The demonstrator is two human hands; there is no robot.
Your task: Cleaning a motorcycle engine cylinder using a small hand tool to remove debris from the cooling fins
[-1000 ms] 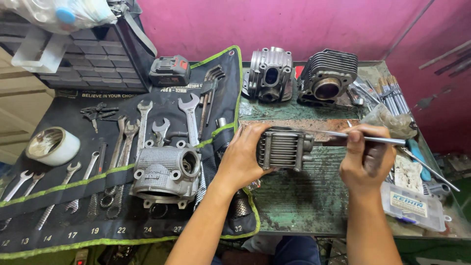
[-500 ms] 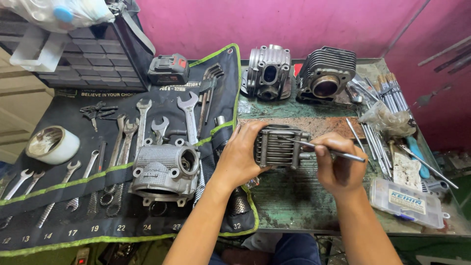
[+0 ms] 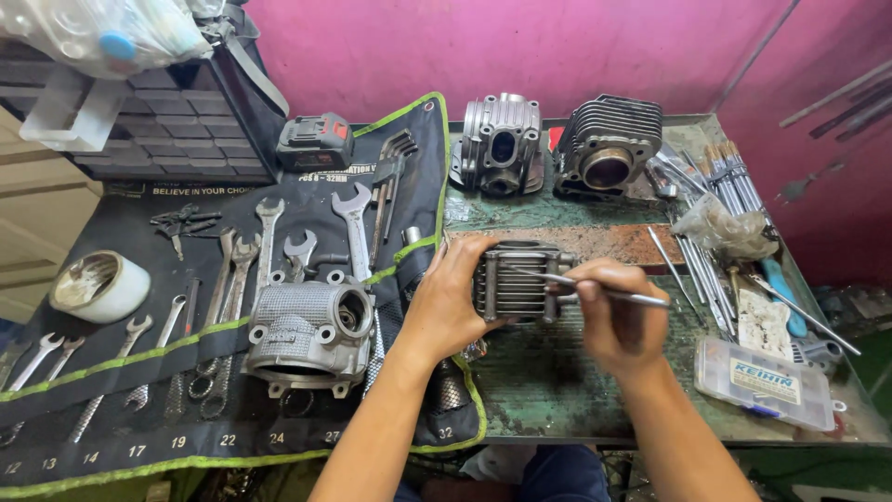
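Left hand (image 3: pixel 451 302) grips small grey finned metal engine cylinder (image 3: pixel 517 282) upright at centre of worn green metal workbench (image 3: pixel 557 390). Right hand (image 3: pixel 613 311) pinches thin steel rod (image 3: pixel 595 288), now drawn in from right, tip crossing fins: probing underway.

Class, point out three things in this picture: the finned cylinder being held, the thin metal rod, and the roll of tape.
finned cylinder (image 3: pixel 517 284), head view, on its fins.
thin metal rod (image 3: pixel 641 298), head view, on its shaft.
roll of tape (image 3: pixel 127 288), head view, on its outer wall.
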